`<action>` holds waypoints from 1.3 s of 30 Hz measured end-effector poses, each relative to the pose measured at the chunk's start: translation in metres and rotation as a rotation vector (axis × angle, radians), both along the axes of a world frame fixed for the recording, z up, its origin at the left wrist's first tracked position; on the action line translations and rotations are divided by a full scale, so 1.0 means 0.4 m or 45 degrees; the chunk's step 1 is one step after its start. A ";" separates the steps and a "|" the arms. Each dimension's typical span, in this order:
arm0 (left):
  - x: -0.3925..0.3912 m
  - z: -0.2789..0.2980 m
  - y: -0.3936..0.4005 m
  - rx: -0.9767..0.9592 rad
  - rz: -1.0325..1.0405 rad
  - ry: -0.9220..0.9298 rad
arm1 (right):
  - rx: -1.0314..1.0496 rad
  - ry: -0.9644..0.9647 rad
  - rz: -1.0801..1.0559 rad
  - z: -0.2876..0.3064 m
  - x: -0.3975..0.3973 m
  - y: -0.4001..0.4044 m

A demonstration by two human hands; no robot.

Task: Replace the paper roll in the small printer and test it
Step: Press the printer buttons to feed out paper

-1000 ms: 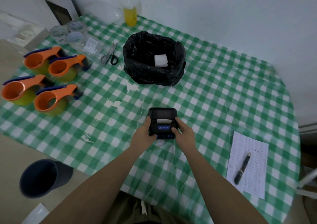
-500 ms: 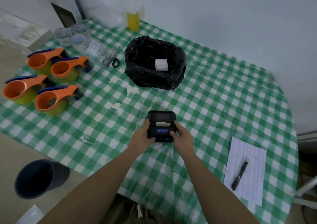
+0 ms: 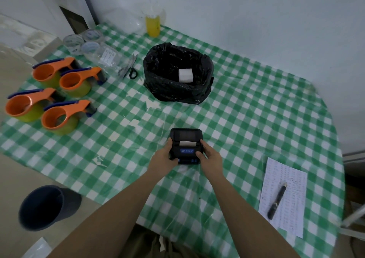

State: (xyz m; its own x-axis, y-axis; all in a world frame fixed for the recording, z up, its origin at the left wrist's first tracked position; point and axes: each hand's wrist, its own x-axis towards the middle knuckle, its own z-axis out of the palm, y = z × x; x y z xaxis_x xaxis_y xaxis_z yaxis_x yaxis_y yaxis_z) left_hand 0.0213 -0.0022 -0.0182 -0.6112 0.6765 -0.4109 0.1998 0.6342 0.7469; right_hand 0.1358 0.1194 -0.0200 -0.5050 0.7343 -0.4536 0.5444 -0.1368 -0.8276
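Both hands, left hand (image 3: 167, 155) and right hand (image 3: 209, 157), clasped the small black printer (image 3: 186, 145) by its sides on the table (image 3: 246, 119); it looked light, rigid and easily steadied.

The checked table (image 3: 246, 119) is bare right of the printer (image 3: 186, 146). The black bag (image 3: 177, 74) blocks the back, tape holders (image 3: 57, 92) the left.
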 end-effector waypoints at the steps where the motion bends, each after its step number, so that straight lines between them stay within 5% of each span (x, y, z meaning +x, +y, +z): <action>1: -0.001 -0.001 0.000 -0.004 -0.006 0.011 | -0.003 0.001 -0.002 0.000 0.000 0.000; 39: -0.004 -0.013 -0.004 0.009 0.003 -0.006 | -0.027 0.029 -0.026 0.004 0.000 -0.001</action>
